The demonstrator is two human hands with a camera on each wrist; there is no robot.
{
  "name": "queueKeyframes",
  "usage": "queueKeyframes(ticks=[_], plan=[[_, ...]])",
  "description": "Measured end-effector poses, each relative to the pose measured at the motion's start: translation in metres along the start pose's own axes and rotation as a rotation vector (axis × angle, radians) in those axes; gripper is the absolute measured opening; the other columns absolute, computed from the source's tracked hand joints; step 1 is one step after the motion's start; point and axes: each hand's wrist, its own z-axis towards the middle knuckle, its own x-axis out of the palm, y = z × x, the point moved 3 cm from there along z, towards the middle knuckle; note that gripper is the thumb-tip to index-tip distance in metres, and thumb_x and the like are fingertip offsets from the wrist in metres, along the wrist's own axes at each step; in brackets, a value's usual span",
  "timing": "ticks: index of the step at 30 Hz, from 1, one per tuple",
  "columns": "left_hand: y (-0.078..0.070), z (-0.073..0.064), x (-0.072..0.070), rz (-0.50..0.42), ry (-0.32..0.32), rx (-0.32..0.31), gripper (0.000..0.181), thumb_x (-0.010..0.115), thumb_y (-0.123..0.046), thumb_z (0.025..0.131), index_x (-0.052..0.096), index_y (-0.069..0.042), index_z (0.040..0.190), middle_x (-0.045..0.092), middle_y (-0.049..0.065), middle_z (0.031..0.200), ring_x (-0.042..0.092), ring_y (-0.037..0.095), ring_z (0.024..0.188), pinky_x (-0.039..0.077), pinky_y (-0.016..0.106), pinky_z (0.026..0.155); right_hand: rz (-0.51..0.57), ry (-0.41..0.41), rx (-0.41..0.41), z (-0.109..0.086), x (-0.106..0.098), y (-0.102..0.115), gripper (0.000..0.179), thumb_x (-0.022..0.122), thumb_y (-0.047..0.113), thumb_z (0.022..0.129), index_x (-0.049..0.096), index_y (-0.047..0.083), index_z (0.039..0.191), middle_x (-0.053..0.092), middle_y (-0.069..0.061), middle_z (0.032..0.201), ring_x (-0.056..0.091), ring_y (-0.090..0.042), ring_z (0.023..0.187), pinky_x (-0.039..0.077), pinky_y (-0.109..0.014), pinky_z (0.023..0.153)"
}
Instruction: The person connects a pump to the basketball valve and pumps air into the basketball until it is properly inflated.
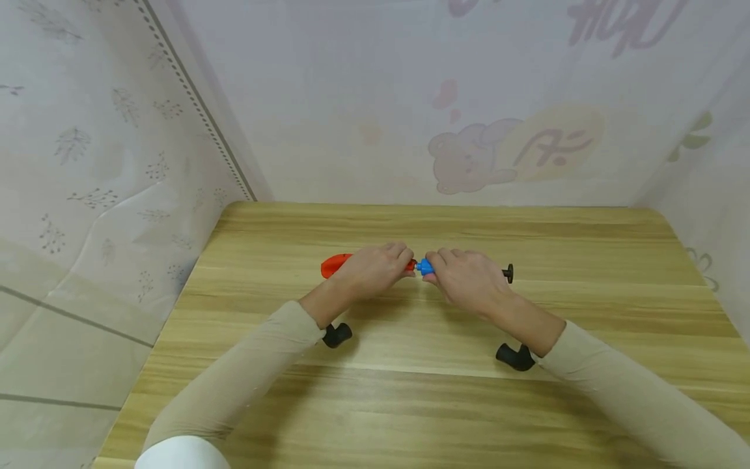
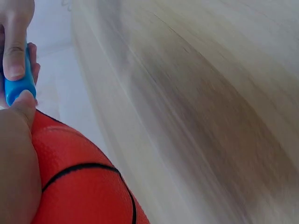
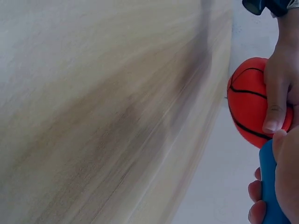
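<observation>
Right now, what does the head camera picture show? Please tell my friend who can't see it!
The left hand holds a red ball while the right hand grips a blue pump, its tip pointing toward the ball. They are over a wooden table, with a faint cartoon bear on the pale backdrop behind.

A wooden table (image 1: 375,410) with rounded far corners is backed by a pale sheet (image 1: 328,117) printed with a pink bear (image 1: 469,163) and purple lettering (image 1: 622,27), and is flanked on the left by patterned sheeting (image 1: 35,189) marked with grey leaf sprigs (image 1: 73,144) and dark lines (image 1: 76,319).
</observation>
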Motion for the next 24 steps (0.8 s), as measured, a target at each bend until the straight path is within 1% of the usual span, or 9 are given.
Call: queueKeyframes(ticks=[4,8,12,15,17,21,24], plan=[[-0.0016,0.0023,0.0016,0.036,0.008,0.006,0.027,0.06,-0.03,0.103,0.061,-0.004,0.108,0.055,0.002,0.088,0.05,0.013,0.072,0.042,0.018,0.056,-0.002,0.018,0.005,0.0003,0.0019,0.0011,0.036,0.067,0.034,0.099,0.063,-0.002,0.108,0.058,-0.006,0.077,0.051,-0.013,0.056,0.045,-0.021,0.047],[-0.0037,0.003,0.0031,0.064,0.012,0.024,0.026,0.062,-0.029,0.102,0.062,-0.004,0.108,0.055,0.002,0.089,0.05,0.013,0.073,0.039,0.018,0.054,0.012,0.028,-0.001,-0.0003,0.0039,0.0029,0.035,0.066,0.033,0.1,0.063,-0.002,0.108,0.055,-0.005,0.075,0.044,-0.011,0.054,0.039,-0.019,0.045],[-0.005,0.0017,0.0032,0.072,0.006,0.036,0.026,0.062,-0.029,0.102,0.062,-0.004,0.108,0.056,0.002,0.09,0.051,0.013,0.075,0.04,0.017,0.054,0.037,0.036,-0.001,0.0001,0.0044,0.0041,0.032,0.065,0.031,0.101,0.063,0.0,0.105,0.053,-0.003,0.073,0.042,-0.01,0.053,0.037,-0.019,0.044],[-0.0048,-0.0007,0.0034,0.084,-0.003,0.052,0.027,0.061,-0.031,0.103,0.063,-0.004,0.107,0.057,0.002,0.089,0.052,0.013,0.074,0.041,0.017,0.055,0.08,0.067,0.006,0.0006,0.005,0.0041,0.031,0.063,0.032,0.102,0.062,0.002,0.103,0.051,-0.001,0.073,0.041,-0.01,0.054,0.036,-0.019,0.045],[-0.0041,-0.0022,0.0031,0.096,-0.008,0.066,0.029,0.06,-0.033,0.104,0.063,-0.004,0.107,0.057,0.002,0.089,0.052,0.012,0.074,0.042,0.018,0.056,0.117,0.09,0.016,0.0002,0.0052,0.0034,0.031,0.062,0.034,0.102,0.062,0.003,0.104,0.051,0.0,0.074,0.042,-0.01,0.055,0.037,-0.019,0.047],[0.0002,-0.0019,0.0006,0.124,-0.013,0.067,0.033,0.057,-0.038,0.104,0.063,-0.006,0.109,0.058,0.001,0.091,0.053,0.012,0.074,0.046,0.02,0.059,0.182,0.091,0.046,-0.0003,0.0025,0.0016,0.033,0.061,0.035,0.103,0.063,0.003,0.106,0.056,0.0,0.078,0.046,-0.01,0.057,0.041,-0.021,0.049],[0.0039,-0.0003,-0.0036,0.116,-0.005,0.042,0.036,0.057,-0.042,0.104,0.062,-0.007,0.11,0.058,0.0,0.091,0.054,0.012,0.074,0.047,0.022,0.06,0.211,0.077,0.083,0.0016,-0.0012,0.0006,0.037,0.063,0.037,0.101,0.063,0.002,0.113,0.065,-0.003,0.085,0.057,-0.013,0.062,0.048,-0.025,0.052]])
